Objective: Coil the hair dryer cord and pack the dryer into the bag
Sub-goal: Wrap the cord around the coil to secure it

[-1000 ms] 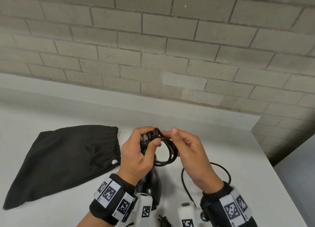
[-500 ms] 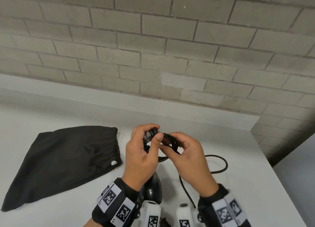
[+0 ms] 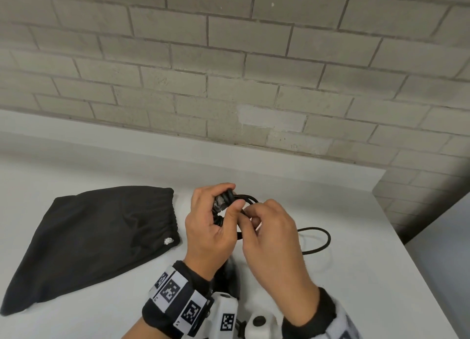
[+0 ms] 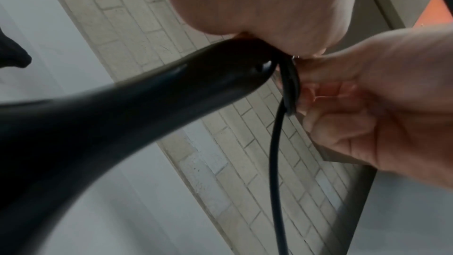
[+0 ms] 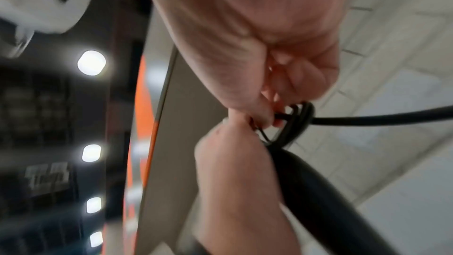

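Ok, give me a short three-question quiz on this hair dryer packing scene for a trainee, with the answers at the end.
1. True or false: the hair dryer is already inside the black bag.
2. Multiple choice: the left hand grips A) the bag, B) the coiled end of the cord by the dryer's handle, C) nothing.
3. Which side of the hands does the cord's loose loop lie on, over the white table?

Key
1. False; the bag lies flat on the table, left of the hands, and the dryer is held outside it.
2. B
3. The right side, beyond the right hand, which pinches the cord.
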Demonstrator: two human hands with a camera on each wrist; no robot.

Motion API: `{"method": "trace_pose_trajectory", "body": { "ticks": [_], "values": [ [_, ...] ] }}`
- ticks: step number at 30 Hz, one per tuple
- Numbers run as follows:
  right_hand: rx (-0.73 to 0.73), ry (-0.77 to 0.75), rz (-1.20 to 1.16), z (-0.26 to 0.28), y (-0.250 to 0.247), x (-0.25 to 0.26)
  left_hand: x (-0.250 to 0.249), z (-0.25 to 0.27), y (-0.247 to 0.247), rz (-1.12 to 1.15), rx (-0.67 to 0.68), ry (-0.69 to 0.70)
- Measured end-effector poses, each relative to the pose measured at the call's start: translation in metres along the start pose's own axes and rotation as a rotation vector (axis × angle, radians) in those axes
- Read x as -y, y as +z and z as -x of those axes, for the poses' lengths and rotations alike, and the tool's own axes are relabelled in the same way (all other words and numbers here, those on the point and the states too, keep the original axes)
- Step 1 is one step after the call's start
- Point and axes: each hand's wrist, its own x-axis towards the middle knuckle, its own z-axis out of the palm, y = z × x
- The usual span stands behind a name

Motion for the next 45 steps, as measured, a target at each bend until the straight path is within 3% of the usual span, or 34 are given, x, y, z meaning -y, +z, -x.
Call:
{"method": "trace_pose_trajectory", "body": {
  "ticks": [3,6,9,12,16,19,23,26,32,36,38,41,45],
  "values": [
    [0.252,0.190,-0.282,-0.014,-0.023,0.002,0.003,-0.003,-0.002,0.004,-0.004,0.049],
    [0.502,0.417,-0.744,-0.028,-0.042,0.000,0.004,-0.005,-0.006,0.008,0.008,0.082],
    [0.596,0.472,-1.049,-0.035,-0.046,-0.006,0.004,-0.007,-0.007,0.003,0.031,0.080],
    [0.598,0.340,-1.043,-0.031,-0.042,-0.012,0.007,-0.013,-0.010,0.002,0.044,0.027],
    [0.457,0.134,-0.838,-0.017,-0.029,-0.015,0.010,-0.019,-0.016,0.038,0.078,-0.043],
    [0.346,0.073,-0.793,-0.009,-0.017,-0.013,0.008,-0.023,-0.021,-0.010,0.081,-0.009],
    [0.266,-0.009,-0.718,-0.004,-0.012,-0.008,0.003,-0.027,-0.022,0.152,0.110,-0.197],
    [0.249,-0.026,-0.717,-0.004,-0.014,-0.005,-0.004,-0.025,-0.020,0.218,0.088,-0.215],
    [0.347,0.279,-1.053,-0.014,-0.025,-0.008,-0.002,-0.020,-0.010,0.192,0.013,-0.170],
    [0.478,0.673,-1.575,-0.028,-0.040,-0.004,0.006,-0.020,-0.012,0.186,-0.009,-0.164],
    [0.542,0.769,-1.796,-0.030,-0.043,-0.005,0.005,-0.020,-0.013,0.188,0.000,-0.168],
    [0.517,0.662,-1.697,-0.023,-0.039,-0.008,0.003,-0.020,-0.014,0.192,-0.003,-0.193],
    [0.346,0.189,-1.351,-0.002,-0.023,-0.018,-0.001,-0.020,-0.014,0.205,-0.035,-0.209]
  ]
}}
